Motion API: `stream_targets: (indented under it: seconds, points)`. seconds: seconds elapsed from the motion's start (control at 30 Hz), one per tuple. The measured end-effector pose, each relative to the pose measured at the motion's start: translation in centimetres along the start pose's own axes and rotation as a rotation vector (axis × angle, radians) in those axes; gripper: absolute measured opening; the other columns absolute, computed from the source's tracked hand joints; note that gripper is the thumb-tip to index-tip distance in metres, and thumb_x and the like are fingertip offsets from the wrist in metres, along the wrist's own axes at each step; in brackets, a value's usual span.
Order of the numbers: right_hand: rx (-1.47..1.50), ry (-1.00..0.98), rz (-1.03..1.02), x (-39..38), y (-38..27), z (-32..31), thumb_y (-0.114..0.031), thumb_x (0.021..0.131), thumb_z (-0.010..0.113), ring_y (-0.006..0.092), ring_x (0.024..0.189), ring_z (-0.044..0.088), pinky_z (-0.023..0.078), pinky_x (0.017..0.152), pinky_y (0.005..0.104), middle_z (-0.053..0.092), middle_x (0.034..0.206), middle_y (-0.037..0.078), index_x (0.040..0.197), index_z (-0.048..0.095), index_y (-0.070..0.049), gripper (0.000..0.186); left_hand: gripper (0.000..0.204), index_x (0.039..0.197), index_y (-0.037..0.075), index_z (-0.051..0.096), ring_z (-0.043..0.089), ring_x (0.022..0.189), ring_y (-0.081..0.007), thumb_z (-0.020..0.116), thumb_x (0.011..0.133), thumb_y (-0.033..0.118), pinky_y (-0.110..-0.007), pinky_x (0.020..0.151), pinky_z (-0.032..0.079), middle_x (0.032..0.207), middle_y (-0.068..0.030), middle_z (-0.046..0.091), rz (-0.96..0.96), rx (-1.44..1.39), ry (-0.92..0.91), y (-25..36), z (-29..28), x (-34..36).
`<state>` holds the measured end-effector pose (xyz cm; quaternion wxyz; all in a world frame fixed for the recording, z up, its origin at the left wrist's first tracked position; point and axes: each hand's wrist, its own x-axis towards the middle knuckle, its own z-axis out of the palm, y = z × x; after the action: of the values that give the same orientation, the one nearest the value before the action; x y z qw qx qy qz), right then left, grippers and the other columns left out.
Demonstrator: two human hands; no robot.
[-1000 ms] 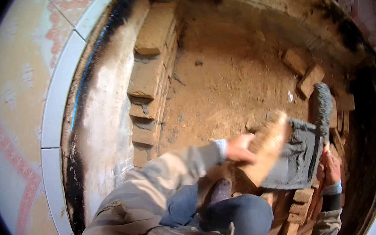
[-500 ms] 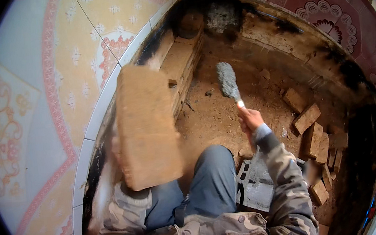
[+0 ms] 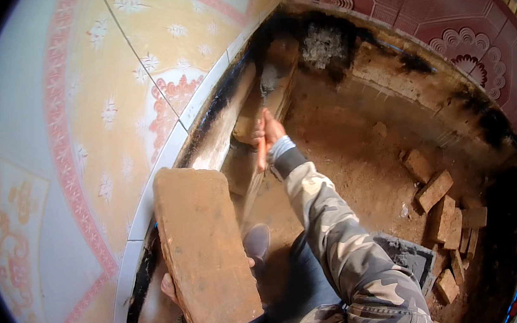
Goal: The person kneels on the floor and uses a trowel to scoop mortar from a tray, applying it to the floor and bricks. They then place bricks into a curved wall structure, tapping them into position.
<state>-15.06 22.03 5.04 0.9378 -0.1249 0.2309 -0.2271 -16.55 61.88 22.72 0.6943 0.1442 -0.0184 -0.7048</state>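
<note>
My left hand (image 3: 169, 289) grips a large flat tan brick (image 3: 205, 250) from beneath, and most of its fingers are hidden under it. The brick is tilted up in front of my lap. Farther ahead, my right hand (image 3: 271, 128) is closed on the orange handle of a trowel (image 3: 262, 154). Grey mortar (image 3: 269, 77) is on the trowel's blade, which is over the laid bricks (image 3: 284, 50) by the left wall. Whether the blade touches them I cannot tell.
Loose bricks (image 3: 441, 217) lie piled on the dirt floor to the right. A grey container (image 3: 413, 255) is partly behind my right sleeve. Pale patterned tiles (image 3: 106, 115) border the pit on the left, dark red ones (image 3: 427, 14) at the back. My shoe (image 3: 257, 241) is beyond the brick.
My right hand has swung the trowel left and forward, from over the floor to the laid bricks. The brick in my left hand has come lower and nearer to me.
</note>
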Motion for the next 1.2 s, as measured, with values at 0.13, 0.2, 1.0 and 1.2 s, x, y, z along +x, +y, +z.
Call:
stream_targets:
  seconds: [0.13,0.2,1.0,1.2]
  points:
    - [0.142,-0.108,0.106,-2.8,10.8,0.2,-0.067,0.094,0.038,0.0107,0.037,0.036,0.029,0.032,0.0273,0.037,0.052,-0.004,0.079,0.041,-0.018,0.051,0.092,0.147,0.005,0.031,0.052,0.121,-0.0332,0.065,0.078,0.057,-0.047,0.095,0.047,0.141,-0.0209,0.043,0.033,0.008,0.065,1.2,-0.1,-0.6]
    - [0.049,-0.076,0.185,-5.9,12.8,1.4,-0.069,0.093,0.039,0.011,0.036,0.037,0.032,0.032,0.0276,0.039,0.053,-0.003,0.081,0.042,-0.018,0.052,0.092,0.147,0.006,0.032,0.052,0.12,-0.0339,0.064,0.079,0.058,-0.047,0.095,0.047,0.141,-0.0207,0.044,0.043,0.024,0.079,1.8,-0.6,-1.0]
    - [-0.889,0.042,-0.008,-15.0,-1.1,0.3,-0.024,0.094,0.057,0.0153,0.047,0.054,0.044,0.043,0.0314,0.058,0.064,0.007,0.085,0.06,0.002,0.028,0.081,0.145,0.001,0.035,0.056,0.115,-0.029,0.063,0.081,0.042,-0.041,0.095,0.049,0.132,-0.0204,0.053,0.285,0.495,0.032,4.9,-0.8,11.7]
    - [-0.536,0.176,-0.187,-25.6,1.9,-5.3,-0.024,0.099,0.05,0.0154,0.04,0.047,0.039,0.037,0.029,0.05,0.061,0.005,0.095,0.051,-0.002,0.022,0.076,0.133,-0.008,0.05,0.061,0.107,-0.0234,0.08,0.071,0.023,-0.033,0.091,0.05,0.119,-0.021,0.063,0.654,1.618,0.211,7.2,-2.9,29.4]
